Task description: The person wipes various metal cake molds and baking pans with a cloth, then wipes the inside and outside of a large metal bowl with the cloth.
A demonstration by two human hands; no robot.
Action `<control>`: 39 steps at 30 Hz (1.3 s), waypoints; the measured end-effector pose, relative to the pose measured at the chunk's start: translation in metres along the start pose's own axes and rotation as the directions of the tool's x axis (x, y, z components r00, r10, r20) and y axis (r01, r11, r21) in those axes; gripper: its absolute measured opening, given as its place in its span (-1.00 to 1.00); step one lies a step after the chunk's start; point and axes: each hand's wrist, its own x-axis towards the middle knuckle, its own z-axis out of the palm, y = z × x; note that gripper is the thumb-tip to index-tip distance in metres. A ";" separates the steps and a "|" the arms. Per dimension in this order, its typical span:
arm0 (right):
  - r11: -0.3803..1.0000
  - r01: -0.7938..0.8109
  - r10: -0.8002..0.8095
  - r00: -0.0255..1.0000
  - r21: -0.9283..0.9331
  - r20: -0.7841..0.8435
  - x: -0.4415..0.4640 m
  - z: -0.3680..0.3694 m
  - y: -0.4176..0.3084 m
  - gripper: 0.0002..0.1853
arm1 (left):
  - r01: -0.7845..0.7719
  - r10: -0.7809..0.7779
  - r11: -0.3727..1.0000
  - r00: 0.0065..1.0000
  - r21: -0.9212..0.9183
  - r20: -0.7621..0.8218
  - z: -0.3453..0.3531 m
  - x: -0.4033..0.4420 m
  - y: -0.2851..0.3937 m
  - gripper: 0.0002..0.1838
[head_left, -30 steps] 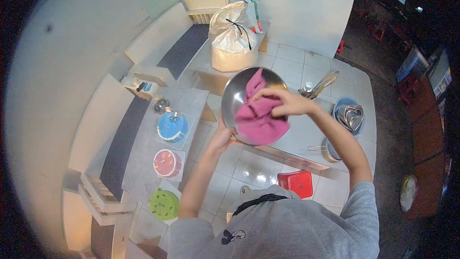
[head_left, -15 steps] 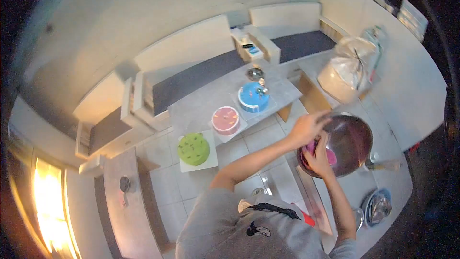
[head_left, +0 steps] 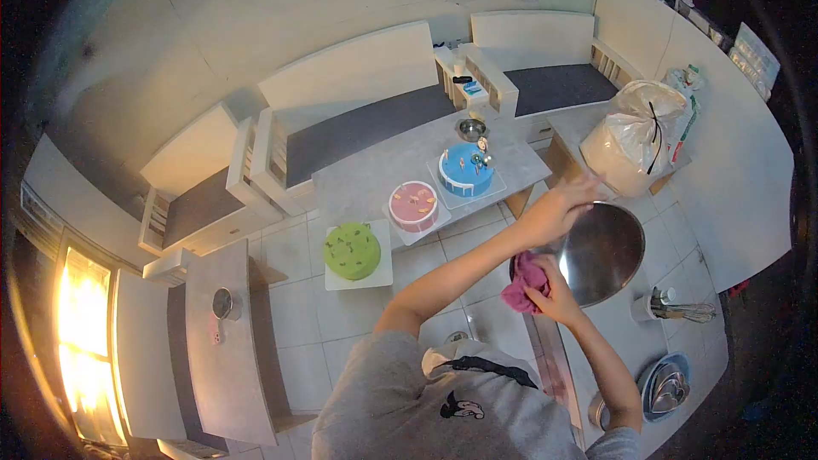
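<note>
My left hand (head_left: 558, 211) is at the upper left rim of a large metal bowl (head_left: 605, 251), its fingers bent over the edge and partly blurred. The bowl is tilted, and its shiny inside faces up. Bunched in my right hand (head_left: 555, 295) is a pink cloth (head_left: 525, 283), pressed against the lower left rim of the bowl. Part of the rim is hidden behind the cloth and both hands.
A green cake (head_left: 352, 251), a pink cake (head_left: 414, 206) and a blue cake (head_left: 466, 170) stand on the grey table (head_left: 358, 179). A big plastic bag (head_left: 630, 140) stands beyond the bowl. Whisks (head_left: 686, 311) and heart-shaped pans (head_left: 667, 388) are at the right.
My right hand has brought the cloth from inside the bowl to its left rim. The bowl has turned, and its inside looks brighter. My left hand stays at the upper rim.
</note>
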 end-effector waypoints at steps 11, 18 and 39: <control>0.212 0.150 -0.266 0.960 -0.966 0.091 0.013 -0.122 0.029 -0.63 | -0.004 -0.003 0.990 0.999 0.141 0.046 -0.007 0.000 0.031 -0.71; 0.439 -0.367 0.028 0.918 -0.820 -0.396 0.003 -0.069 -0.008 -0.37 | 0.125 -0.143 0.960 0.988 -0.250 -0.054 -0.010 0.006 0.050 -0.68; 0.030 -0.335 -0.337 0.884 -0.942 -0.325 -0.003 -0.149 0.009 -0.65 | 0.055 -0.067 0.916 0.998 -0.398 -0.016 0.001 0.000 0.060 -0.61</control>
